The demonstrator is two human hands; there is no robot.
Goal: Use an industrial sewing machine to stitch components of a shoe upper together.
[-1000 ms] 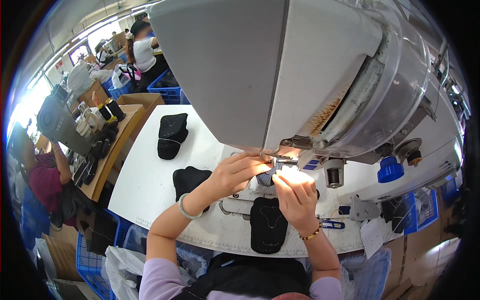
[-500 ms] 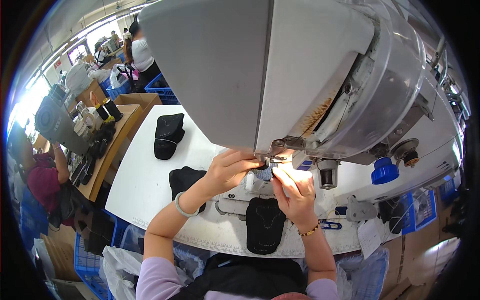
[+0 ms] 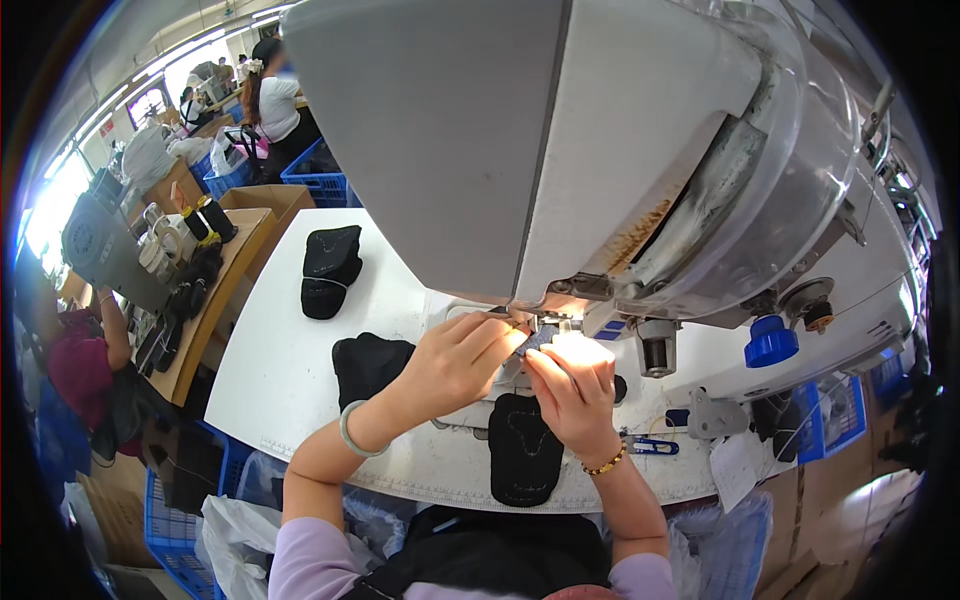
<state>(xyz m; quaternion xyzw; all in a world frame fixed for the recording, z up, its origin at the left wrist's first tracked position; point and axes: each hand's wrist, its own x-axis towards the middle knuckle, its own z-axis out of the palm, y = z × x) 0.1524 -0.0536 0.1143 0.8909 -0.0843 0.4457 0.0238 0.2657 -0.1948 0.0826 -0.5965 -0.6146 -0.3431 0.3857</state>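
Beneath the head of a large grey sewing machine (image 3: pixel 430 140), a small dark blue-grey fabric piece (image 3: pixel 537 341) lies at the needle area. My left hand (image 3: pixel 455 355) pinches its left side, with thumb and fingertips close together. From the right, my right hand (image 3: pixel 575 390) grips the piece with bent fingers, partly washed out by the machine's lamp. The needle's exact contact with the fabric is hidden. A black fabric stack (image 3: pixel 525 455) with pale stitched lines lies just below my right hand. Another black stack (image 3: pixel 368 365) is partly behind my left forearm.
A banded black bundle (image 3: pixel 332 270) lies farther back on the white tabletop (image 3: pixel 265 370). Blue thread snips (image 3: pixel 652 446) are right of my wrist. A blue knob (image 3: pixel 770 342) hangs from the machine. Blue crates (image 3: pixel 175 530) stand below, left. Co-workers (image 3: pixel 280 105) sit at the back left.
My right hand has shifted left and closer over the fabric piece, which now sits more tilted. The machine's inner moving parts look blurred, and the whole view has shifted slightly.
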